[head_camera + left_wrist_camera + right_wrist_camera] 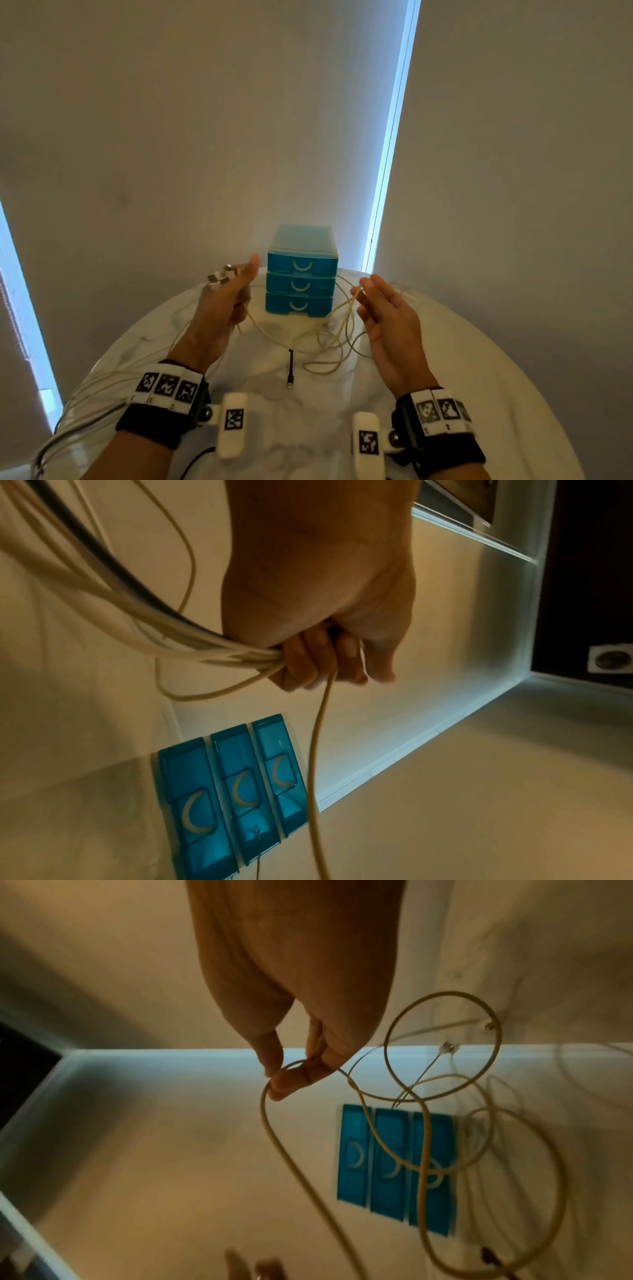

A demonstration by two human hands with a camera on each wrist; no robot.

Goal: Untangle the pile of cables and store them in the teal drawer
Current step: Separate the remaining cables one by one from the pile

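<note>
A round white desk stands by a plain wall. The teal box of 3 shut drawers sits at its back. The left hand grips a bunch of cables; the right hand pinches 1 cable

The three closed teal plastic drawers are fronted by looped cream cables; bare white marble tabletop, seemingly, is left nearer.
</note>
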